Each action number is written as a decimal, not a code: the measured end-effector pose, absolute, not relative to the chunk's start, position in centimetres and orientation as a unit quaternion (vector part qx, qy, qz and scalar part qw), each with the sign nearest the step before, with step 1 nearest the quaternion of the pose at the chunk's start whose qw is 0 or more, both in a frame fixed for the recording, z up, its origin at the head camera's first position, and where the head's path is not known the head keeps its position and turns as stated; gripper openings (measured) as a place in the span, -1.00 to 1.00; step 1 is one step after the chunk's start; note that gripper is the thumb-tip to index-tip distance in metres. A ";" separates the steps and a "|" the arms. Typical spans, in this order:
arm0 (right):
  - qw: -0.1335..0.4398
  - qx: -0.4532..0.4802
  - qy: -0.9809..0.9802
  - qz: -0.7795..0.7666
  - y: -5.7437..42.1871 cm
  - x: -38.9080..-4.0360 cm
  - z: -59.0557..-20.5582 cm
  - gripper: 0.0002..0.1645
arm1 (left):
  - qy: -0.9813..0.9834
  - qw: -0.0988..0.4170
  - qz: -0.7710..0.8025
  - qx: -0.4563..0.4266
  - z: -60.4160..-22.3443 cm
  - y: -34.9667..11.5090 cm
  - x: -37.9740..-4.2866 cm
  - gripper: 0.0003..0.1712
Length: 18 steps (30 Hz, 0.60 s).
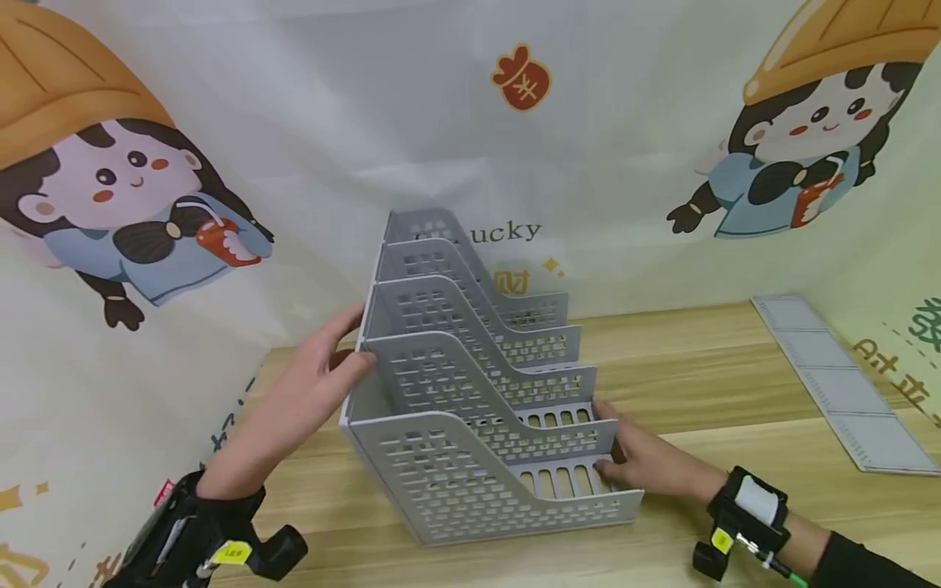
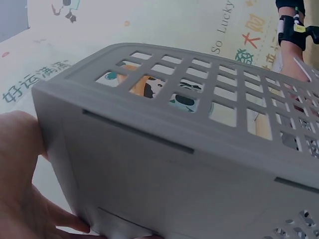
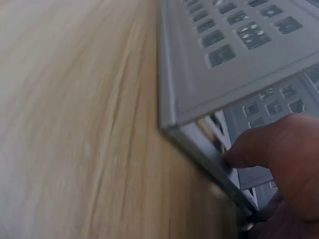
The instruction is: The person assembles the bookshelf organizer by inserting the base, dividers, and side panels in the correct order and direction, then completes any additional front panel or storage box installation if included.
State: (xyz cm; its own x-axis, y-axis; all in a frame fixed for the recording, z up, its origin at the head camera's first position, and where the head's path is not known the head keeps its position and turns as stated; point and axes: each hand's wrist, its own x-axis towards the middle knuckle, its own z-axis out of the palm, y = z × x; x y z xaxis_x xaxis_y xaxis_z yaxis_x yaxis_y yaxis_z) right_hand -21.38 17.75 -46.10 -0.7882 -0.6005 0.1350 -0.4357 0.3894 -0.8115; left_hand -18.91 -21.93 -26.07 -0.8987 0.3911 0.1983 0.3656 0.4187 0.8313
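A grey plastic file rack (image 1: 456,482) with several upright, curved dividers stands on the wooden table. My left hand (image 1: 305,392) grips its tall back panel, thumb over the edge and fingers behind. In the left wrist view, that hand (image 2: 20,174) is at the corner of the rack (image 2: 139,169), some fingertips hidden under it. At the low front edge, my right hand (image 1: 654,457) holds the slotted base between two dividers. The right wrist view shows the thumb of the right hand (image 3: 284,159) hooked over the base strip of the rack (image 3: 199,94), its other fingers mostly hidden.
A flat grey panel (image 1: 831,376) in several sections lies on the table (image 1: 684,367) at the right. A printed cloth backdrop (image 1: 353,106) with cartoon figures rises behind and along both sides, close behind the rack.
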 end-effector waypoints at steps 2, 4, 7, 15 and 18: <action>0.091 -0.323 0.834 -0.438 17.3 -21.5 -46.1 0.04 | 0.846 0.015 0.486 0.218 -26.0 -22.0 -18.8 -0.24; 0.089 -0.328 0.838 -0.427 17.1 -21.5 -46.0 0.03 | 0.848 0.016 0.486 0.212 -25.9 -22.1 -18.7 -0.25; 0.084 -0.334 0.840 -0.420 17.2 -21.5 -45.8 0.05 | 0.850 0.017 0.485 0.205 -25.8 -22.0 -18.7 -0.27; 0.087 -0.308 0.846 -0.427 19.7 -21.4 -45.5 -0.01 | 0.834 0.006 0.514 0.202 -26.3 -20.9 -20.3 -0.25; 0.087 -0.292 0.847 -0.436 21.3 -21.5 -44.9 -0.20 | 0.812 0.024 0.547 0.201 -26.6 -20.9 -20.8 -0.23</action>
